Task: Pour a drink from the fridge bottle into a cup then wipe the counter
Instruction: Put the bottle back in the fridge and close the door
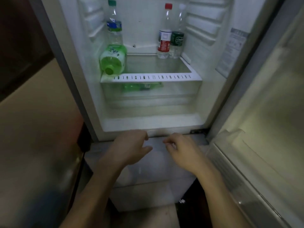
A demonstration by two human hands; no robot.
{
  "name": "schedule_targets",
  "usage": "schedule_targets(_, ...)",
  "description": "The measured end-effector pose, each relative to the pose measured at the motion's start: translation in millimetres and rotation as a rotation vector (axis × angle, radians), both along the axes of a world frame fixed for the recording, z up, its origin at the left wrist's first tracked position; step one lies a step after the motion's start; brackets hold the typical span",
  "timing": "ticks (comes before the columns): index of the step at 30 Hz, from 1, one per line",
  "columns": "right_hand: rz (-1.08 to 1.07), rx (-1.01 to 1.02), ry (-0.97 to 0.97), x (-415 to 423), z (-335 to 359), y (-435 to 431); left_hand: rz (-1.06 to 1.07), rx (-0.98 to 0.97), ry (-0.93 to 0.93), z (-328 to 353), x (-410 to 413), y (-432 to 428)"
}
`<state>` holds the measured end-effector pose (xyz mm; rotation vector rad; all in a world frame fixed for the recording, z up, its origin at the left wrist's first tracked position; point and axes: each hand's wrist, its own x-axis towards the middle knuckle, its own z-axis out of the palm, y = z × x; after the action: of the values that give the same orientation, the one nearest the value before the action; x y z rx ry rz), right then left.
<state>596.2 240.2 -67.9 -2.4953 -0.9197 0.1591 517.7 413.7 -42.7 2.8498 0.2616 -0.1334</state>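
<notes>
Below the front edge of the shelf (pixel 153 78), left hand (pixel 130 146) and right hand (pixel 182 149) hover loosely curled, holding nothing. At the shelf's front-left corner lies a green bottle (pixel 113 60); a red-capped bottle (pixel 164 38) stands back-right. Either is probably best grasped mid-body and lifted over the rim.

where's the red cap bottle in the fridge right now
In the head view the red-capped bottle stands upright at the back right of the fridge shelf, just left of a clear bottle with a dark green label.
</notes>
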Motion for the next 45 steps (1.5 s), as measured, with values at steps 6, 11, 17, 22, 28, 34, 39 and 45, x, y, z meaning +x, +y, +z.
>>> schedule_targets(6,0.058,-0.001,0.07,-51,-20,-61,0.017,0.092,0.016,-23,-58,-57)
schedule_targets(11,0.121,-0.025,0.135,-102,-49,-123,0.063,0.124,0.09,-50,-120,-122)
schedule_targets(17,0.186,-0.112,0.212,-155,-67,-191,0.081,0.073,0.213,-61,-190,-177)
schedule_targets(22,0.166,-0.201,0.238,-176,-70,-236,0.138,0.098,0.122,-48,-227,-204)
schedule_targets(28,0.103,-0.211,0.231,-209,-68,-283,0.106,0.086,0.106,-46,-266,-237)
schedule_targets(34,-0.062,-0.082,0.313,-256,-65,-333,-0.014,0.04,0.041,-55,-303,-280)
schedule_targets(39,-0.409,0.133,0.169,-291,-51,-401,-0.108,-0.026,-0.03,-60,-323,-311)
schedule_targets(45,-0.875,0.527,-0.156,-277,-16,-488,-0.144,-0.094,-0.122,-51,-334,-351)
